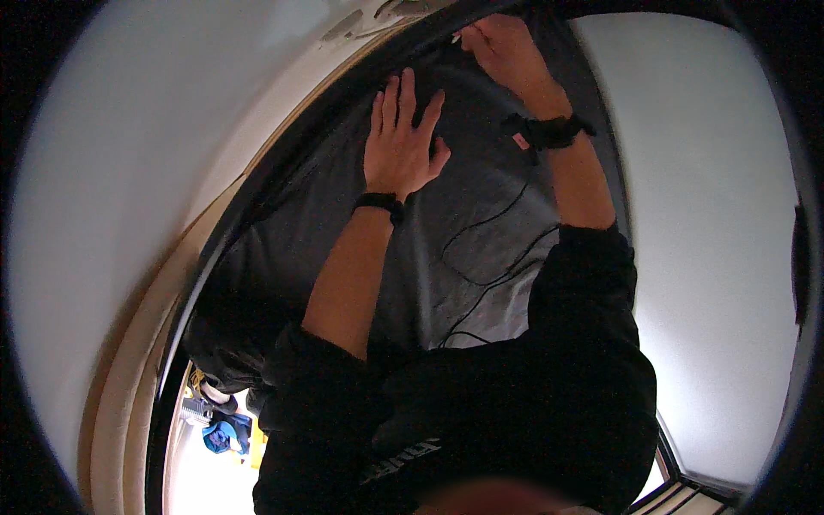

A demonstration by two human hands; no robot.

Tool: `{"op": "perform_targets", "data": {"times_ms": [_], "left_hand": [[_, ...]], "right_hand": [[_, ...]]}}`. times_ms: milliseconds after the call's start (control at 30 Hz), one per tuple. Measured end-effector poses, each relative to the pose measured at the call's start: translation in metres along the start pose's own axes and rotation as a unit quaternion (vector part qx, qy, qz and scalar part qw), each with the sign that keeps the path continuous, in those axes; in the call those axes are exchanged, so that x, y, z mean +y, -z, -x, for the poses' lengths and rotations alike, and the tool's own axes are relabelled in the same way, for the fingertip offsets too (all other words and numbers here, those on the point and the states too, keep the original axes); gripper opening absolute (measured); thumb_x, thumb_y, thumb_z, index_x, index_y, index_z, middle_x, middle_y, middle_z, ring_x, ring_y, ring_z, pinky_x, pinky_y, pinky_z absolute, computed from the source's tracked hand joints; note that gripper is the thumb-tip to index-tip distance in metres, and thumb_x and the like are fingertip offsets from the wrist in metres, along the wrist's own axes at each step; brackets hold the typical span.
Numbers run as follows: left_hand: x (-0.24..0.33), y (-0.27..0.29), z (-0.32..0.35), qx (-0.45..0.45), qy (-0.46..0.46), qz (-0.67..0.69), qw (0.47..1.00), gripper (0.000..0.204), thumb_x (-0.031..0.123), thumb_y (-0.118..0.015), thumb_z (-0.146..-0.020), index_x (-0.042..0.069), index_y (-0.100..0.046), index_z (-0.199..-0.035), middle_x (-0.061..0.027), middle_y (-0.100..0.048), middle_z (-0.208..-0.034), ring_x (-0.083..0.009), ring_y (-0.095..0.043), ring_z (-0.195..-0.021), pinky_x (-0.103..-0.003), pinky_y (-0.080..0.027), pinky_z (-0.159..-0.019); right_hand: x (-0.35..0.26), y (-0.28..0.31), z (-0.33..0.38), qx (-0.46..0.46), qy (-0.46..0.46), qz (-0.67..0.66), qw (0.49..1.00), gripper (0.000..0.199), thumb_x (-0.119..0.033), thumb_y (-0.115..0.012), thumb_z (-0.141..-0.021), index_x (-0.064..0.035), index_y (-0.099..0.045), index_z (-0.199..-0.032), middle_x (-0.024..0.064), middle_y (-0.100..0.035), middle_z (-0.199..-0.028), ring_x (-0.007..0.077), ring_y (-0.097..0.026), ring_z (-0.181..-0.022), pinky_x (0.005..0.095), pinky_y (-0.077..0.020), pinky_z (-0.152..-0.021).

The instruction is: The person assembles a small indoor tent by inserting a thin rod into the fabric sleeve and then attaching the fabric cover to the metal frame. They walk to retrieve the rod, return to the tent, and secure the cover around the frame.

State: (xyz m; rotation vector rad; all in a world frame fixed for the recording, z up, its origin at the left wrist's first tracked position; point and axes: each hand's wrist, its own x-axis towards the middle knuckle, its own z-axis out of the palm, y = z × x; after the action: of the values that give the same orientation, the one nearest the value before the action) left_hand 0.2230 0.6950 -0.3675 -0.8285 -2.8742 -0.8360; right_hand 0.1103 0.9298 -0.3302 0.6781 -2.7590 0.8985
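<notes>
Head view shows the left hand (399, 150) spread wide, palm down, on a dark sheet (476, 167) lying beneath both arms; the right hand (505, 53), fingers bunched, is at its upper end (whether it grips the pale bit (457, 39) at its fingertips, I cannot tell). A thin black cable (486, 284) loops over the sheet.

plain dark grey sheet (481, 189), black cord (489, 284), black left wristband (378, 202), black right wristband (554, 132) with pinkish-red tag (520, 141), black shirt (532, 412) with pale print (403, 460), pale grey panel (708, 172), beige trim (120, 421), blue item (221, 437), yellow item (257, 445)
</notes>
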Motion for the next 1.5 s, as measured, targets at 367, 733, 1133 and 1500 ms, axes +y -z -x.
{"op": "perform_targets", "data": {"times_ms": [367,733,1133,1500], "left_hand": [[0.003,-0.004,0.003,-0.011,0.022,-0.018,1.0,0.068,0.037,-0.066,-0.086,0.023,-0.051,-0.151,-0.0195,-0.034,-0.165,-0.0452,-0.038,-0.145,-0.059,-0.033,-0.12],[0.01,-0.006,0.001,0.001,0.009,-0.009,1.0,0.069,0.037,-0.066,-0.085,0.02,-0.051,-0.15,-0.0201,-0.034,-0.165,-0.0437,-0.039,-0.145,-0.059,-0.032,-0.121],[0.008,-0.008,0.003,-0.004,0.011,-0.018,1.0,0.072,0.04,-0.073,-0.082,0.021,-0.054,-0.148,-0.0213,-0.036,-0.164,-0.0406,-0.037,-0.146,-0.057,-0.03,-0.123],[-0.016,0.035,0.061,-0.058,0.046,-0.094,0.993,0.072,0.041,-0.068,-0.093,0.014,-0.044,-0.155,-0.0137,-0.036,-0.166,-0.0349,-0.037,-0.152,-0.051,-0.031,-0.125]], "right_hand": [[-0.031,0.004,0.057,0.105,-0.126,-0.202,0.965,0.027,-0.016,-0.05,-0.111,-0.0025,-0.073,-0.107,0.0049,-0.073,-0.086,0.0097,-0.066,-0.072,0.0239,-0.053,-0.062],[-0.03,-0.015,0.049,0.042,-0.086,-0.216,0.972,0.024,-0.011,-0.05,-0.111,-0.0003,-0.071,-0.109,0.0071,-0.074,-0.091,0.0114,-0.069,-0.075,0.0252,-0.0559,-0.067],[-0.023,-0.044,0.044,0.185,-0.137,-0.193,0.954,0.027,-0.017,-0.05,-0.111,-0.0026,-0.07,-0.099,0.0066,-0.072,-0.078,0.0122,-0.066,-0.063,0.0266,-0.0523,-0.058],[-0.002,-0.056,0.052,0.223,-0.165,-0.24,0.93,0.042,-0.029,-0.043,-0.113,-0.0003,-0.07,-0.097,0.0079,-0.073,-0.076,0.0144,-0.062,-0.059,0.0301,-0.0489,-0.054]]}}
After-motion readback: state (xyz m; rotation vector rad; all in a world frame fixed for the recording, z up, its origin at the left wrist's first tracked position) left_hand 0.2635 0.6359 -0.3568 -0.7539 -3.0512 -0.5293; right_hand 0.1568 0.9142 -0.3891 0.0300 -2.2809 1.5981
